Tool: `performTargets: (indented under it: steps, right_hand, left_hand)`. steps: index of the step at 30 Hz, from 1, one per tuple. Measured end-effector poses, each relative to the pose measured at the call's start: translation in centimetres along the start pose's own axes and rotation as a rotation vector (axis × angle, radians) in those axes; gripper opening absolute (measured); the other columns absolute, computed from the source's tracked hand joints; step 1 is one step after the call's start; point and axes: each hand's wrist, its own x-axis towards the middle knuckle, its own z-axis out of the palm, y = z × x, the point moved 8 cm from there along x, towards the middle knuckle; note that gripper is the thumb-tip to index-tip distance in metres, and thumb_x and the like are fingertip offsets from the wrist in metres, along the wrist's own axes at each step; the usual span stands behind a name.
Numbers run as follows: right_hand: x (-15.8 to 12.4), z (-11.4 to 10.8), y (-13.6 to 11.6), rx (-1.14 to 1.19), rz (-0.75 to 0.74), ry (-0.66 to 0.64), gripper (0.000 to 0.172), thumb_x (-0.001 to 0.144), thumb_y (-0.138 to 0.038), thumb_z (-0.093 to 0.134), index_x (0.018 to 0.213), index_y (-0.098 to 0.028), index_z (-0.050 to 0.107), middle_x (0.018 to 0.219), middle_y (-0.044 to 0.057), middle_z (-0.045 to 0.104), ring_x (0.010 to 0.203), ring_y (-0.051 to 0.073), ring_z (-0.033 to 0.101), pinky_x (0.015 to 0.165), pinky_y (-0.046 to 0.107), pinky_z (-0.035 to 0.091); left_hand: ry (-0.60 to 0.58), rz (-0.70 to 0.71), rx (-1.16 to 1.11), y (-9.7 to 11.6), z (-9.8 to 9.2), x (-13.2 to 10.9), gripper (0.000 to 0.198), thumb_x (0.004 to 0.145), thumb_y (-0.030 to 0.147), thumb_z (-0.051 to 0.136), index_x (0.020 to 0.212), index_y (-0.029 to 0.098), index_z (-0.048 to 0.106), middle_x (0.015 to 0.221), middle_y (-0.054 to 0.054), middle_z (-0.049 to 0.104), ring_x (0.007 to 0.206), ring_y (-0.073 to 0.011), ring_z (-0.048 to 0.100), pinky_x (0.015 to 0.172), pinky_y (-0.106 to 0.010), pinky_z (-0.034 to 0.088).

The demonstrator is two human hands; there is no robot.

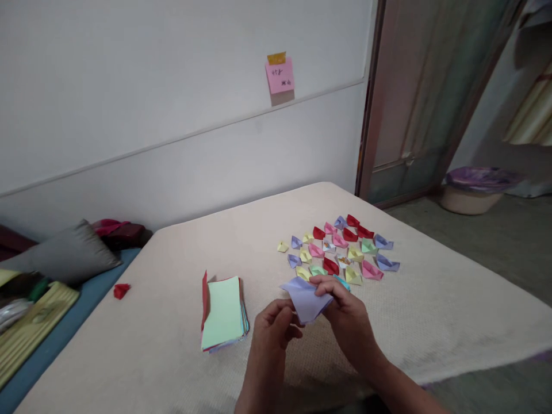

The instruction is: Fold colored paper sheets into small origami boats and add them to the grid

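A lavender piece of folded paper [305, 300] is held up between my hands above the near part of the cloth-covered surface. My right hand [345, 307] grips its right side, thumb and fingers pressed on it. At its lower left edge, my left hand [276, 328] pinches it with curled fingers. Just beyond are rows of small folded paper boats [331, 265] in red, pink, yellow, green, white and lavender. To the left of my hands lies a stack of coloured paper sheets [224, 310], pale green on top, with a red sheet standing up along its left side.
A crumpled red paper piece [121, 290] lies at the left of the cream cloth [172, 259]. Further left are a grey pillow [69, 253] and yellow fabric [41, 319]. A pink note [280, 76] is taped to the wall. A lined bin [474, 192] stands on the floor at right.
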Motion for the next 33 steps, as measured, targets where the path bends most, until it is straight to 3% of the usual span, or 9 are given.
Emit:
performTargets:
  steps: [7, 13, 19, 24, 28, 33]
  right_hand:
    - [0.0, 0.1, 0.4, 0.033, 0.018, -0.007, 0.012, 0.079, -0.031, 0.064, 0.072, -0.023, 0.058, 0.103, 0.006, 0.06, 0.092, 0.022, 0.058, 0.069, 0.028, 0.049]
    - [0.0, 0.2, 0.1, 0.01, -0.007, -0.011, 0.011, 0.08, -0.029, 0.063, 0.072, -0.023, 0.058, 0.101, 0.006, 0.06, 0.092, 0.022, 0.058, 0.071, 0.028, 0.049]
    - [-0.2, 0.2, -1.1, -0.103, -0.174, -0.025, 0.012, 0.08, -0.016, 0.057, 0.073, -0.025, 0.06, 0.103, 0.006, 0.061, 0.099, 0.023, 0.057, 0.082, 0.033, 0.046]
    - [-0.4, 0.6, -1.7, -0.155, -0.242, -0.057, 0.021, 0.074, -0.005, 0.053, 0.071, -0.025, 0.06, 0.103, 0.005, 0.062, 0.099, 0.023, 0.057, 0.083, 0.033, 0.045]
    - [-0.3, 0.4, -1.7, -0.155, -0.228, -0.037, 0.019, 0.075, -0.008, 0.053, 0.07, -0.024, 0.06, 0.102, 0.006, 0.063, 0.099, 0.023, 0.058, 0.083, 0.034, 0.045]
    - [0.2, -0.4, -0.5, -0.086, -0.092, 0.039, 0.009, 0.073, -0.02, 0.062, 0.066, -0.023, 0.059, 0.099, 0.006, 0.063, 0.095, 0.024, 0.058, 0.079, 0.035, 0.047]
  left_hand:
    - [-0.062, 0.054, 0.102, 0.3, 0.9, 0.1, 0.029, 0.061, 0.029, 0.074, 0.085, 0.014, 0.068, 0.07, -0.003, 0.061, 0.067, -0.0149, 0.055, 0.059, -0.024, 0.041]
    - [-0.019, 0.056, 0.137, 0.0, 0.5, 0.2, 0.02, 0.066, 0.018, 0.066, 0.086, 0.016, 0.067, 0.07, -0.002, 0.063, 0.069, -0.0152, 0.056, 0.062, -0.025, 0.043]
    - [0.062, 0.012, 0.076, 0.0, 0.1, 0.3, 0.017, 0.065, 0.017, 0.062, 0.081, 0.016, 0.068, 0.075, -0.003, 0.065, 0.068, -0.0139, 0.055, 0.059, -0.023, 0.041]
    - [0.003, -0.029, -0.094, 0.3, 0.6, 0.1, 0.013, 0.071, 0.017, 0.061, 0.082, 0.014, 0.067, 0.072, -0.002, 0.062, 0.064, -0.0106, 0.052, 0.059, -0.021, 0.039]
    - [-0.021, -0.034, -0.136, 0.7, 0.5, -0.1, 0.012, 0.07, 0.015, 0.061, 0.08, 0.013, 0.066, 0.07, -0.002, 0.062, 0.064, -0.0112, 0.054, 0.06, -0.022, 0.04]
    - [-0.038, -0.055, -0.104, 0.1, -0.1, 0.3, 0.019, 0.064, 0.017, 0.066, 0.082, 0.015, 0.067, 0.072, -0.003, 0.064, 0.065, -0.0121, 0.054, 0.058, -0.022, 0.04]
